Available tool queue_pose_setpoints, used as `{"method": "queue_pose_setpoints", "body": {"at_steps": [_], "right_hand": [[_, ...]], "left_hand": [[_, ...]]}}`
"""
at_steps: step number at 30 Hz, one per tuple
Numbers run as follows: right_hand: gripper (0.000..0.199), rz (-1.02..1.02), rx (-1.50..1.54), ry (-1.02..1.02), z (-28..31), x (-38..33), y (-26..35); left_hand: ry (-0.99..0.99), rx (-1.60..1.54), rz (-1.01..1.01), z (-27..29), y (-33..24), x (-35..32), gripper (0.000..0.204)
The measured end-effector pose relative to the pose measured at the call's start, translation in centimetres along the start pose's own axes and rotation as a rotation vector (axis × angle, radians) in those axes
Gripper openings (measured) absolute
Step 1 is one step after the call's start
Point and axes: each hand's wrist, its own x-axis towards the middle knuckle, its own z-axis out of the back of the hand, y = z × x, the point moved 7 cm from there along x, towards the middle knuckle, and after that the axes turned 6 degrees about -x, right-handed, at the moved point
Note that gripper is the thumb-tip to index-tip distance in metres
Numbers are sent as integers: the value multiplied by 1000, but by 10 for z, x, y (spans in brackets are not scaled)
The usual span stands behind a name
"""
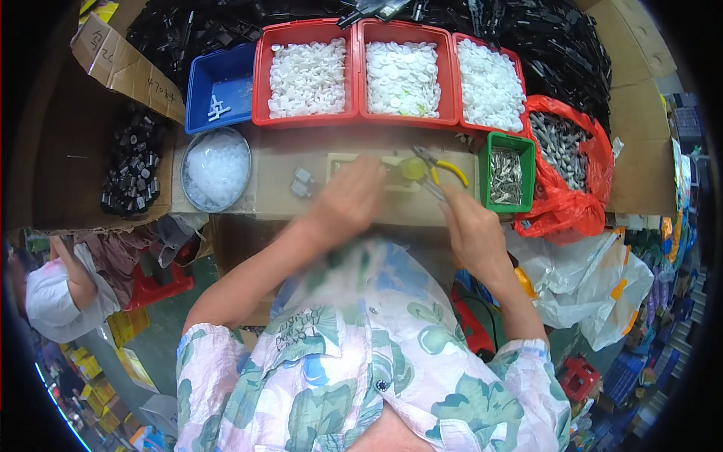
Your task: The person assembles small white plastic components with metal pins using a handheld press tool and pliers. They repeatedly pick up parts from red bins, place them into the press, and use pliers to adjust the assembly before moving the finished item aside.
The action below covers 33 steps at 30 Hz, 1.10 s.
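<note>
My left hand (pixel 352 194) is smeared by motion over a pale yellow flat block (pixel 339 160) at the middle of the cardboard work surface. Its fingers are too blurred to show what they hold, if anything. My right hand (pixel 473 227) is at the right of the block, fingers closed on a slim metal tool (pixel 432 188) whose kind I cannot make out. The tool points toward a round yellow piece (pixel 413 168) on the block. Pliers with yellow handles (pixel 452 172) lie just beyond my right fingertips. Small grey metal-looking parts (pixel 301 182) sit left of my left hand.
Red bins (pixel 354 105) of white plastic parts line the back, beside a blue bin (pixel 197 94). A bowl (pixel 186 177) of translucent pieces stands left. At right are a green bin (pixel 532 162) of metal pins and a red bag (pixel 595 200). Black parts (pixel 557 64) pile behind.
</note>
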Motion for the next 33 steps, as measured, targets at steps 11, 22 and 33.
{"method": "queue_pose_setpoints", "body": {"at_steps": [11, 22, 33], "right_hand": [[29, 1, 49, -146, 7, -5, 6], [33, 113, 117, -222, 30, 17, 29], [33, 169, 80, -85, -15, 31, 38]], "left_hand": [[-15, -48, 31, 2, -2, -3, 40], [58, -30, 135, 15, -17, 8, 52], [-28, -77, 99, 4, -28, -9, 35]]}}
